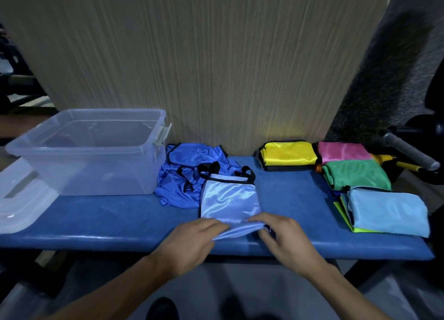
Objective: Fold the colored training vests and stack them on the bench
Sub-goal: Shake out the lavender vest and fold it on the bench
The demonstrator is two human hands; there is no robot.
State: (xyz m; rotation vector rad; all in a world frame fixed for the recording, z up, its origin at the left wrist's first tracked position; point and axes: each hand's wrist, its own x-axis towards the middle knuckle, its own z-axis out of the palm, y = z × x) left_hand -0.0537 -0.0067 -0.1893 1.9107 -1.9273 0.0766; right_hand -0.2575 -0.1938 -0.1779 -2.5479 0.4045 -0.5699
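A shiny pale blue vest [229,198] with black straps lies partly folded on the blue bench [115,221]. My left hand [192,241] and my right hand [286,238] pinch its near edge, lifted a little off the bench. Behind it sits a crumpled heap of darker blue vests [185,173]. Folded vests lie at the right: yellow [288,156], pink [343,152], green [355,176], and a light blue one [389,211] on top of a lime one [346,218].
A clear plastic bin [91,151] stands on the bench's left half, its lid [21,199] lying at the far left. A wood-grain panel [216,67] rises behind the bench. A grey handle [408,151] and yellow tool lie at the right end.
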